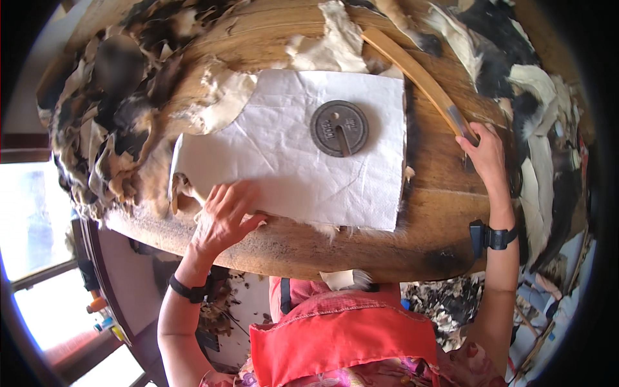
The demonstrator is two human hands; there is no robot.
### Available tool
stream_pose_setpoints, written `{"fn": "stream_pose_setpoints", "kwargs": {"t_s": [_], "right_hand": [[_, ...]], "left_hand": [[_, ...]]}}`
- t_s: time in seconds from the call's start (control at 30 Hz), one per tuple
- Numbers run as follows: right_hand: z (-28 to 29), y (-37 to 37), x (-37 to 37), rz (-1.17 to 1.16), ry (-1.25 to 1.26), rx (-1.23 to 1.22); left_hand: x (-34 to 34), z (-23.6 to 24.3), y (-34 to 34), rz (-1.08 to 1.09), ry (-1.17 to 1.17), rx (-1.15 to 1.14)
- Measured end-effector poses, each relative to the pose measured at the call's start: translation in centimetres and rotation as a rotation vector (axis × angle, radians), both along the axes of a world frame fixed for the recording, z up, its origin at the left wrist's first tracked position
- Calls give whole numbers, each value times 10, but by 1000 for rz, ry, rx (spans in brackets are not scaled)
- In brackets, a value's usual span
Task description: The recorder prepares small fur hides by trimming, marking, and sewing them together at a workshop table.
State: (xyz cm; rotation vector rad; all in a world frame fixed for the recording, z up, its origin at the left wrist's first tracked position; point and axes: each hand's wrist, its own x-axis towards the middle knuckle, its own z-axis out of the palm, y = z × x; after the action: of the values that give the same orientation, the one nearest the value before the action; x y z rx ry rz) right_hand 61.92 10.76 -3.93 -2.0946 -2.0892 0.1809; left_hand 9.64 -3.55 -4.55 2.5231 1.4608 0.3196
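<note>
A white sheet (284,148), cut with a curved notch at its upper left, lies over a piece of fur hide whose hairy edge shows along its lower side. A round dark metal slotted weight (327,126) rests on the sheet, right of its middle. My left hand (227,211) lies on the sheet's lower left edge, fingers spread and holding nothing. At the right, my right hand (485,149) has its thumb and fingers around the near end of a long flat wooden strip (412,68). A dark grey patch shows on the strip just above my fingers.
Heaped brown, black and white fur scraps (122,122) cover the table's left side. Pale hide pieces (332,39) lie beyond the sheet, and black-and-white hides (538,129) along the right. The wooden table's rounded edge (309,255) runs before me. Scraps (451,306) lie below it.
</note>
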Motion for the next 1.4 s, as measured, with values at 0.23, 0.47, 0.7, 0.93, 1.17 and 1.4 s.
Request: {"fn": "stream_pose_setpoints", "kwargs": {"t_s": [0.23,0.47,0.7,0.93,1.17,1.4], "right_hand": [[-24,10,9,156,141,202],[-23,13,8,167,142,230],[8,-21,13,107,263,397],[18,-67,15,523,375,418],[-12,-75,-15,454,319,135],[15,-76,-31,375,204,-115]], "left_hand": [[-37,-7,-25,289,35,422],[-19,6,3,84,237,307],[-44,40,59,221,-77,66],[8,27,117,617,248,-52],[36,19,89,353,126,769],[130,-6,3,-104,-325,119]]}}
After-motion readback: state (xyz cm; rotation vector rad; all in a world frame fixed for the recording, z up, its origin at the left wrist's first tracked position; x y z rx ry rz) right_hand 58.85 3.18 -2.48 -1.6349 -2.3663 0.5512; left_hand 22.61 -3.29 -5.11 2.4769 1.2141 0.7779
